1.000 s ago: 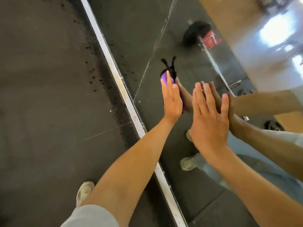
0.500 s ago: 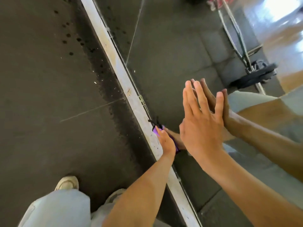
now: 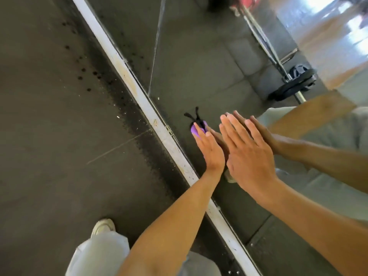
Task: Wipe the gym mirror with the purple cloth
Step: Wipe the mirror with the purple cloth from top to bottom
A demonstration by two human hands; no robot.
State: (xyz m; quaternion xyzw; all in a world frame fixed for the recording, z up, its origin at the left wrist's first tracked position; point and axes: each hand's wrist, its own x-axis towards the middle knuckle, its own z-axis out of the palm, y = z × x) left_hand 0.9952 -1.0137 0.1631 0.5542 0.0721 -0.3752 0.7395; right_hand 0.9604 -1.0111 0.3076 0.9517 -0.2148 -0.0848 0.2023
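The gym mirror (image 3: 209,62) fills the right half of the head view above a pale metal base frame (image 3: 127,76). My left hand (image 3: 209,150) presses the purple cloth (image 3: 196,129) flat against the glass just right of the frame; only a purple edge and black strands show past my fingertips. My right hand (image 3: 249,154) lies flat on the glass beside it, fingers together, holding nothing. Both hands' reflections meet them in the mirror.
Dark rubber gym floor (image 3: 49,116) lies left of the frame, with dark drip spots near the mirror. My shoe (image 3: 103,226) and grey trouser leg show at the bottom. A barbell with black plates (image 3: 294,84) appears reflected at upper right.
My left hand with the cloth went down to the frame, then came back up and right along the glass. The right hand has stayed pressed flat on the mirror.
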